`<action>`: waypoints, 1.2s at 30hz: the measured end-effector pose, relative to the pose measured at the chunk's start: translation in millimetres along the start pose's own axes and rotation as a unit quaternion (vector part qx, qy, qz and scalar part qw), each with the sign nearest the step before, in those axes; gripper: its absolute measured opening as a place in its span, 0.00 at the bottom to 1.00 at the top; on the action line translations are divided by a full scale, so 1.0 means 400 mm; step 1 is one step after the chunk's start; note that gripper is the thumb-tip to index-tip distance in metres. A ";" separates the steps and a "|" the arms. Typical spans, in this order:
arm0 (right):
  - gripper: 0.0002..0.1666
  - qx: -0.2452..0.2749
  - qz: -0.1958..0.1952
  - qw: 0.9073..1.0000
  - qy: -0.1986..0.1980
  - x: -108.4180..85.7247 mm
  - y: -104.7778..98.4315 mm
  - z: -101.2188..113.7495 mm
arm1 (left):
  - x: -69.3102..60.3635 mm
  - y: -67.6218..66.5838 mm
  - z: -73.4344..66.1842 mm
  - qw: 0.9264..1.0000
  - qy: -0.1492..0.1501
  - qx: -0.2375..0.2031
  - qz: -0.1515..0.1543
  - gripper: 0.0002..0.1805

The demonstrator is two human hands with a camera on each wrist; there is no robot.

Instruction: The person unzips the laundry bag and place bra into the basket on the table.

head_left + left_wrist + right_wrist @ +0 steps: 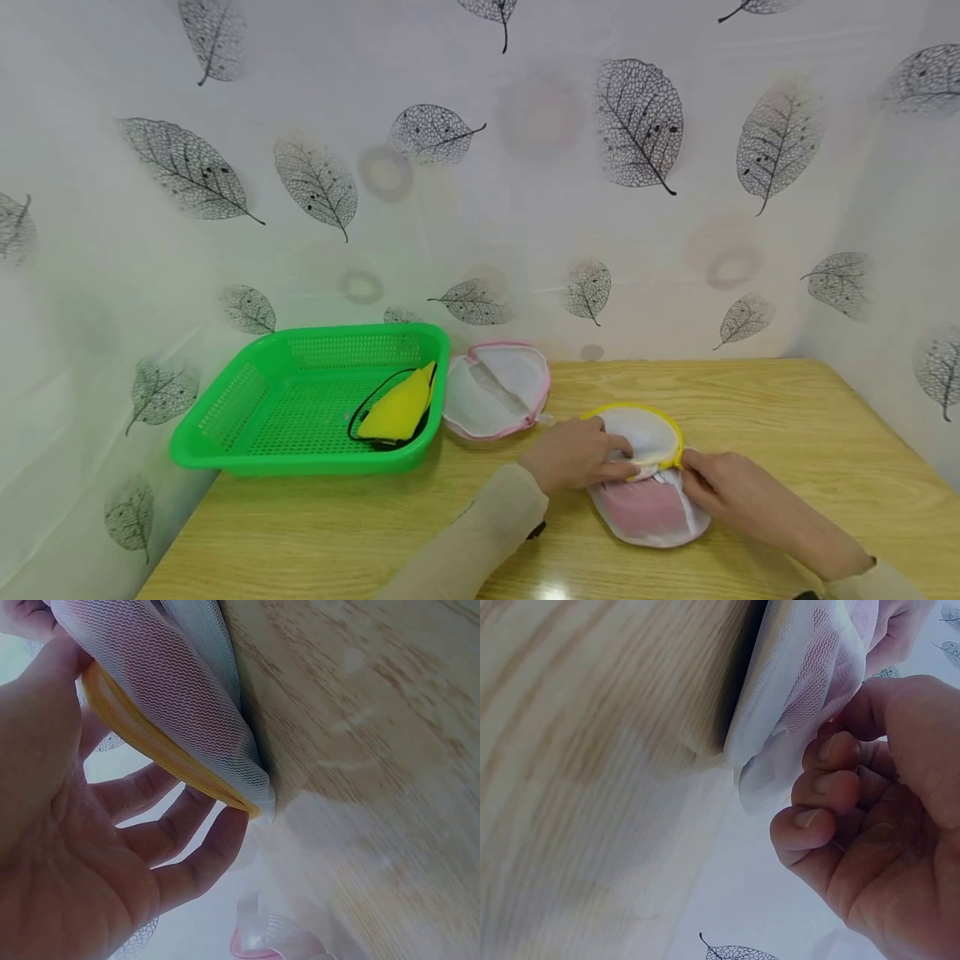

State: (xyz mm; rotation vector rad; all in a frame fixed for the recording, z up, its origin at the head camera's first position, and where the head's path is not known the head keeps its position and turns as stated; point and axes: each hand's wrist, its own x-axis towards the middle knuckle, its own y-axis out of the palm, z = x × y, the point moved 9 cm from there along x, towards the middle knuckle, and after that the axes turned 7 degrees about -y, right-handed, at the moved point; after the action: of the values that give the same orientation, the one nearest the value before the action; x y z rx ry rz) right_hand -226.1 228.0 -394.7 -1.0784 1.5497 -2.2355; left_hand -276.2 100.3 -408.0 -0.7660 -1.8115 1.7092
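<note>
A white mesh laundry bag (645,517) with a yellow zipper rim lies on the wooden table, and something pink shows through its mesh. My left hand (581,454) holds the bag from its left side; in the left wrist view the fingers (199,859) bend against the yellow rim (150,739), with the thumb near the rim's other end. At the bag's right edge, my right hand (738,492) pinches the zipper end between thumb and curled forefinger. The right wrist view shows its other fingers (817,787) curled beside the white mesh (780,712); the pinched spot is mostly hidden.
Left on the table (780,417) stands a green plastic basket (225,450) holding a yellow item (401,404) with a black cord. Between basket and hands lies another white mesh bag (498,387) with pink trim. A leaf-patterned curtain (540,208) hangs behind.
</note>
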 end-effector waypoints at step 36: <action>0.20 0.012 0.040 0.999 0.007 0.013 0.011 0.029 | -0.003 -0.001 -0.004 1.000 -0.001 0.021 -0.006 0.23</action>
State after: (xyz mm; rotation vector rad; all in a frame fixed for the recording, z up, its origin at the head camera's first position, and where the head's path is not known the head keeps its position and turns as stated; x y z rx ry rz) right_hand -222.9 214.9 -394.0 -0.9791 1.5391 -2.2075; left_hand -274.4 100.5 -407.4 -0.7346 -1.7722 1.7346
